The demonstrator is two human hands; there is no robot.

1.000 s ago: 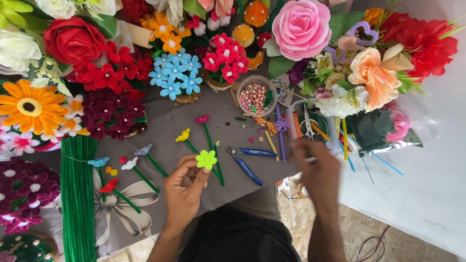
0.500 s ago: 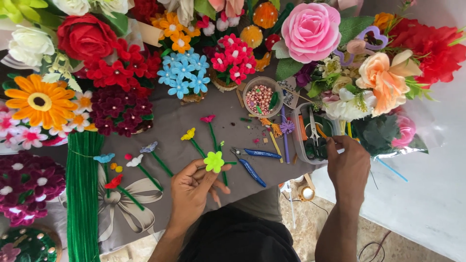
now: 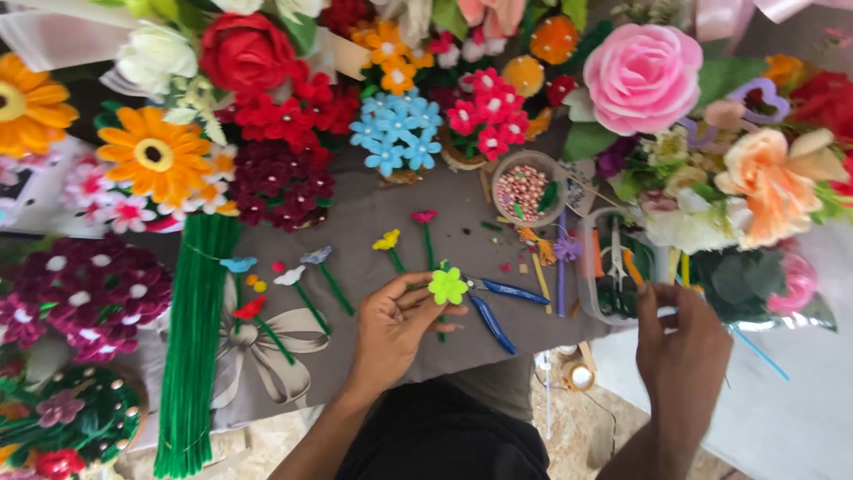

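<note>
My left hand (image 3: 396,325) pinches a small lime-green pipe-cleaner flower (image 3: 448,286) by its stem, just above the grey cloth (image 3: 373,222). My right hand (image 3: 682,345) reaches to the clear plastic container (image 3: 613,267) that holds scissors and other tools; its fingertips touch the container's near edge, and I cannot tell whether they grip anything. Blue-handled pliers (image 3: 498,307) lie on the cloth between my two hands. Several finished small flowers on green stems, one yellow (image 3: 387,240) and one pink (image 3: 423,217), lie beyond my left hand.
A bundle of green pipe cleaners (image 3: 194,338) lies at the left. A round tub of beads (image 3: 522,187) stands at the back. Artificial flowers ring the cloth: a pink rose (image 3: 641,78), a red rose (image 3: 245,52), blue blossoms (image 3: 396,133), orange daisies (image 3: 153,158).
My right hand has moved from beside the container's front to its near edge. My left hand keeps hold of the green flower in about the same spot. The view has shifted slightly.
</note>
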